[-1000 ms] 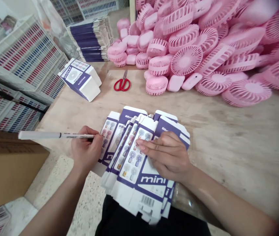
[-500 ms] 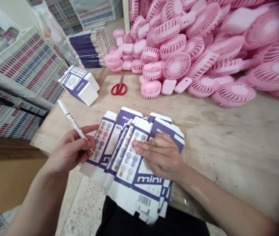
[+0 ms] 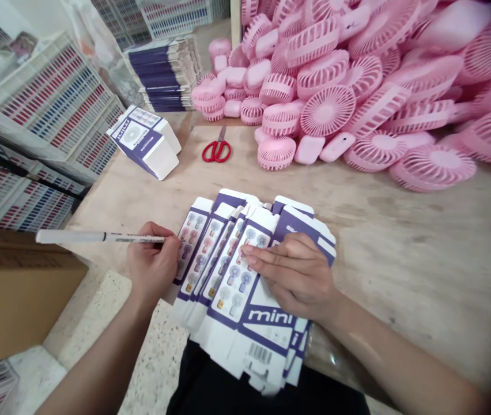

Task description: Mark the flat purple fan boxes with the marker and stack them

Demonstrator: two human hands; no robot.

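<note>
Flattened purple-and-white fan boxes (image 3: 228, 291) lie overlapped like a fan of cards at the table's near edge, printed with small fan pictures and "mini". My left hand (image 3: 154, 262) grips a white marker pen (image 3: 81, 236), held nearly level with its tip end at the leftmost box panel. Resting on top of the overlapped boxes, my right hand (image 3: 297, 276) has its fingers stretched out to the left across the printed panel. Its thumb is mostly hidden, and it presses on the boxes.
Red-handled scissors (image 3: 216, 151) lie beyond the boxes. A folded-up box (image 3: 148, 144) stands back left, before a stack of flattened boxes (image 3: 159, 75). Pink handheld fans (image 3: 327, 109) are heaped at the back right. White plastic crates (image 3: 55, 98) and a cardboard carton (image 3: 16, 294) stand left.
My left hand has moved right and the pen has tipped from steep to nearly level. Another box strip now overlaps near the leftmost box. My right hand stays on the boxes; the view shifts slightly.
</note>
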